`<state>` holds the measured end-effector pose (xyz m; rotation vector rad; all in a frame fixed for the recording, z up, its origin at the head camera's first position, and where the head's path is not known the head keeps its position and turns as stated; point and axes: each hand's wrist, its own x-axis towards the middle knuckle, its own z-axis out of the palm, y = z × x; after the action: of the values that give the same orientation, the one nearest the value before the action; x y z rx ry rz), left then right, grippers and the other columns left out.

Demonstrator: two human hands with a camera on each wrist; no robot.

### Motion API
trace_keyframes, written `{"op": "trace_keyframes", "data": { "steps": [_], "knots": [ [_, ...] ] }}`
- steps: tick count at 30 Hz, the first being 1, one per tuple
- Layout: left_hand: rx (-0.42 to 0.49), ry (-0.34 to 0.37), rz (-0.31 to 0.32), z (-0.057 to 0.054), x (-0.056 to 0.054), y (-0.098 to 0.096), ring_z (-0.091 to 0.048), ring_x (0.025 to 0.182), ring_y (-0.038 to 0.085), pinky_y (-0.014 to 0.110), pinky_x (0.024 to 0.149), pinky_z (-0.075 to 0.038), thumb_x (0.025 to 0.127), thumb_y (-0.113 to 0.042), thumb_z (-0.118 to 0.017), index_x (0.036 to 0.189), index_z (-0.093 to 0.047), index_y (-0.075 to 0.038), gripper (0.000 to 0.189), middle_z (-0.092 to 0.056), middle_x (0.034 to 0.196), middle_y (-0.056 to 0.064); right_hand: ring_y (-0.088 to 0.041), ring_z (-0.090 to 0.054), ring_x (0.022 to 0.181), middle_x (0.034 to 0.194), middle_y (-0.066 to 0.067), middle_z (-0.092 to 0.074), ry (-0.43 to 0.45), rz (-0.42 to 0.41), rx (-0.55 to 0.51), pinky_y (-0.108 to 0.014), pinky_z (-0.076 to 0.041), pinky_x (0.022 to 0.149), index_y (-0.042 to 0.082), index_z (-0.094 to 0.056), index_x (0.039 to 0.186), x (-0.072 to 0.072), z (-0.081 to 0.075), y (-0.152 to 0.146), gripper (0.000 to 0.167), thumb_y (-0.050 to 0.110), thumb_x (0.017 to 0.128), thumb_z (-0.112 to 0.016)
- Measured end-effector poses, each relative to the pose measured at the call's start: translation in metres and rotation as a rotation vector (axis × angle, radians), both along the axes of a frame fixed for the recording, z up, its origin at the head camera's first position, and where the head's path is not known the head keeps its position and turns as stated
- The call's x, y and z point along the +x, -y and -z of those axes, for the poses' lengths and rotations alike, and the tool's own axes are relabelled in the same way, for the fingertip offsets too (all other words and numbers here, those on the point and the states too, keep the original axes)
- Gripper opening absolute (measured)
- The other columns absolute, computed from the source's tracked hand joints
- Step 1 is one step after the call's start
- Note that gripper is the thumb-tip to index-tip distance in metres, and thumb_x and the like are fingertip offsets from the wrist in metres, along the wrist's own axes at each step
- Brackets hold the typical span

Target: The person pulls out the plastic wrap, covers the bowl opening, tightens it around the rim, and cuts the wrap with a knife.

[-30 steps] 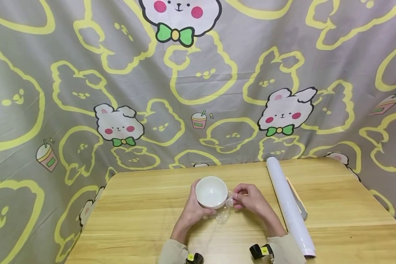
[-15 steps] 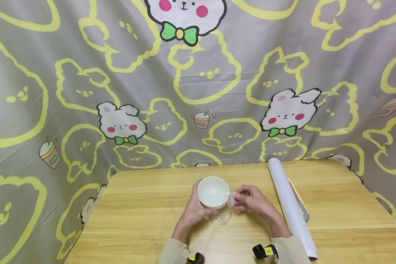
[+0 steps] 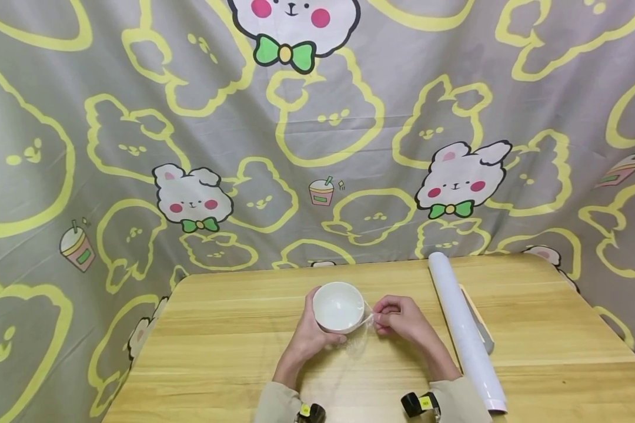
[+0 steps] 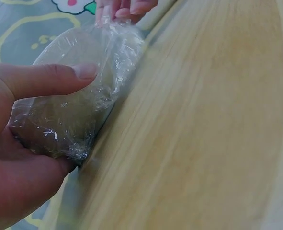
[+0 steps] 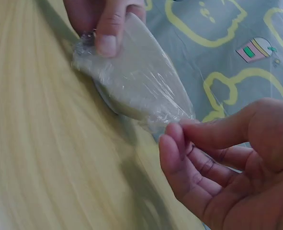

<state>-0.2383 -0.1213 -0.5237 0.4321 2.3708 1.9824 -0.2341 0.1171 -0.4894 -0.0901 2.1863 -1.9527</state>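
A white bowl (image 3: pixel 338 306) is held above the table, its mouth tilted toward the head camera. My left hand (image 3: pixel 308 332) grips it from the left, thumb on the near side. Clear plastic wrap (image 4: pixel 115 57) clings around the bowl's side and bunches near its rim, crinkled and shiny in both wrist views. My right hand (image 3: pixel 402 320) pinches an edge of the wrap between thumb and index finger, stretched out from the bowl's right side. In the right wrist view, the pinching fingertips (image 5: pixel 175 132) sit right at the end of the gathered wrap.
A long white roll (image 3: pixel 465 329) lies on the wooden table (image 3: pixel 217 352) to the right of my right hand. A flat object (image 3: pixel 478 320) with a yellowish edge and a grey end lies partly behind it. A patterned curtain (image 3: pixel 349 147) hangs at the back and sides.
The wrap between the bowl and my right hand is now drawn out into a taut strip, where it was bunched before. Both hands keep nearly the same places.
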Motion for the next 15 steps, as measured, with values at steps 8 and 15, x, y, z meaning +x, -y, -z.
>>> {"op": "trace_keyframes", "data": {
  "steps": [8,15],
  "knots": [
    [-0.013,-0.017,0.011,0.001,-0.001,0.001,-0.046,0.134,0.045,0.062,0.117,-0.029,0.054,0.013,-0.090,0.155,-0.024,-0.001,0.121,-0.043,0.150,0.025,-0.019,-0.065,0.074,0.081,-0.012,-0.065,0.042,-0.040,-0.018,-0.031,-0.062,0.067,-0.012,-0.062,0.102,-0.001,-0.002,-0.009,0.016,-0.002,0.091,-0.067],
    [-0.030,0.002,0.016,0.000,0.000,0.001,-0.047,0.134,0.043,0.061,0.116,-0.030,0.053,0.013,-0.090,0.155,-0.025,-0.004,0.122,-0.045,0.149,0.023,-0.019,-0.065,0.075,0.083,-0.011,-0.064,0.060,-0.068,-0.014,-0.030,-0.061,0.067,-0.011,-0.061,0.105,0.000,0.001,-0.013,0.016,-0.002,0.092,-0.066]
  ]
}}
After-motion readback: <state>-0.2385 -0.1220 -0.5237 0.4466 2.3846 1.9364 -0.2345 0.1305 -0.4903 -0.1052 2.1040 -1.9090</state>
